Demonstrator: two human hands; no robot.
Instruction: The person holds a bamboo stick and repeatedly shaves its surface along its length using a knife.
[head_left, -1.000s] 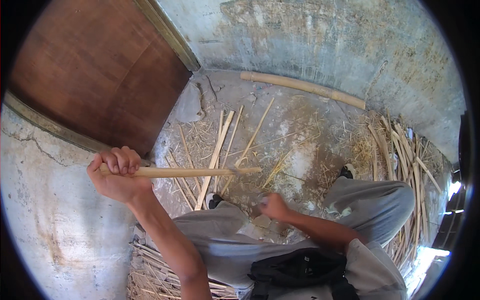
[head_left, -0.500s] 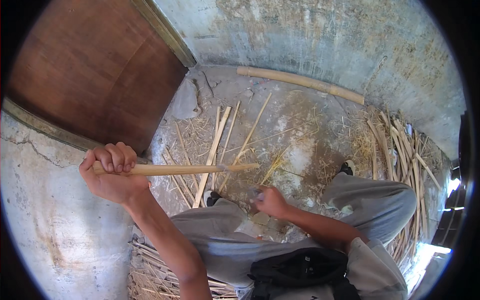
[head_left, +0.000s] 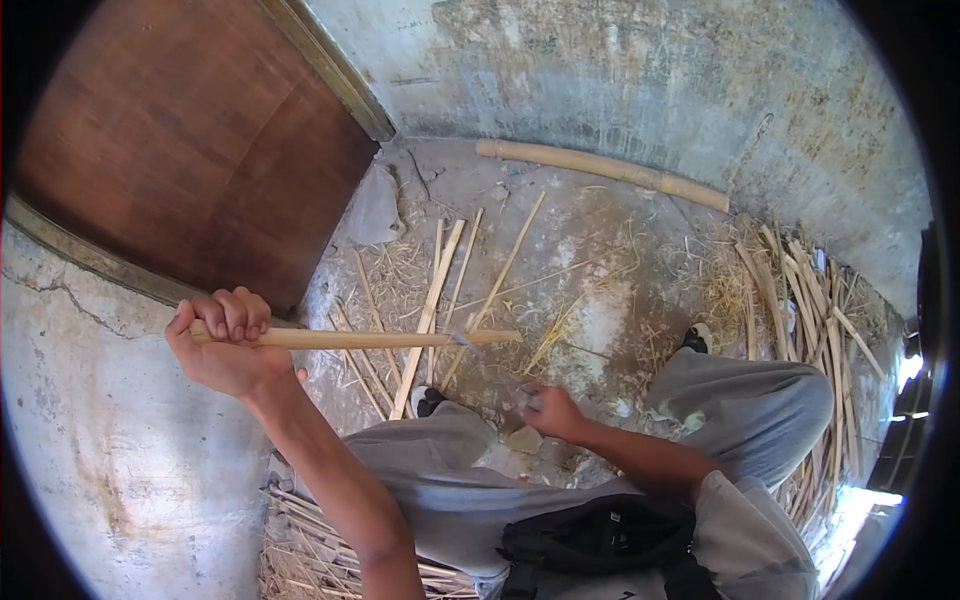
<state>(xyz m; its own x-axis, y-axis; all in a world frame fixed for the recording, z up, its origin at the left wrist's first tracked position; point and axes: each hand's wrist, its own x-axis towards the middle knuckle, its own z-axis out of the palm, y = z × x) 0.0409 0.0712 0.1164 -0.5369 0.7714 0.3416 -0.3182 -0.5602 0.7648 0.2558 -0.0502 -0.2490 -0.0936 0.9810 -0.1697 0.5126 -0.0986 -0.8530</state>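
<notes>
My left hand (head_left: 228, 345) is closed around the left end of a pale bamboo strip (head_left: 370, 340), which it holds out level to the right. The strip's narrower right end hangs over the littered floor. Lower and to the right, my right hand (head_left: 560, 413) is closed on the handle of a knife (head_left: 508, 378). The blurred blade slants up and left and meets the strip close to its right end. Most of the handle is hidden in my fingers.
Several split bamboo strips (head_left: 431, 300) lie on the floor ahead, among shavings. A bamboo pole (head_left: 600, 168) rests along the far wall. More strips are piled at the right (head_left: 825, 330) and at the lower left (head_left: 315, 545). A brown door (head_left: 200, 150) stands at the left.
My right hand has moved slightly right and toward me, and the blade has slid along the strip toward its right end. My left hand and the strip have barely moved.
</notes>
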